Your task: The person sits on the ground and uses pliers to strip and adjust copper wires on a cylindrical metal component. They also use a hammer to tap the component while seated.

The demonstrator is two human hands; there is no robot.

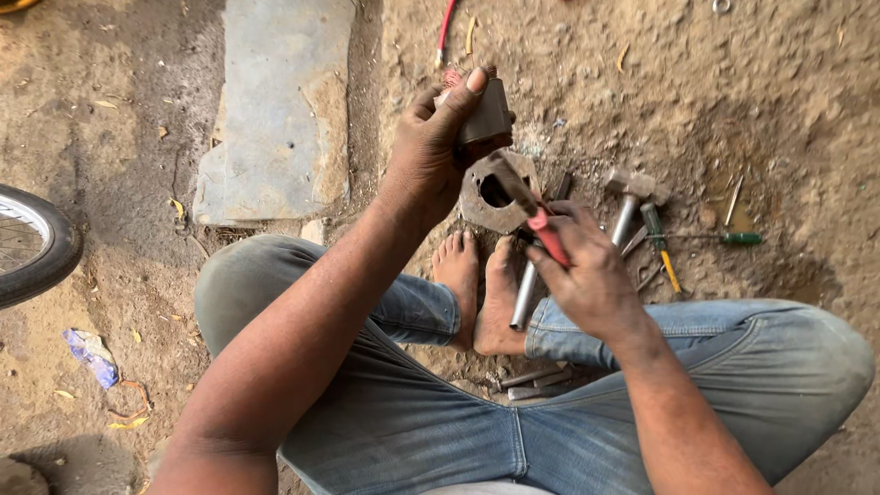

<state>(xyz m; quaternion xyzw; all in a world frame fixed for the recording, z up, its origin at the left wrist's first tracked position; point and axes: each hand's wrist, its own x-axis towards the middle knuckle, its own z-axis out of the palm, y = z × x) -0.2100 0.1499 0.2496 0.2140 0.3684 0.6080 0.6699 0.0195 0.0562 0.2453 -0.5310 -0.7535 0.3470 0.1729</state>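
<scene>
Dusty earth ground point(733, 110) spreads wide and open to the right, while a grey stone slab point(275, 110) lies on the left and a bicycle tyre point(37, 243) sits at the left edge. Between the bare feet rests a rusty metal plate point(478, 197) with a hole. Raised above it, the left hand point(431, 156) is wrapped around a dark metal block point(486, 115), thumb up. Lower, the right hand point(591, 275) clasps a red-handled tool point(548, 234), possibly a chisel, tip toward the block. A hammer point(632, 192) and green screwdriver point(724, 238) lie just beyond.
</scene>
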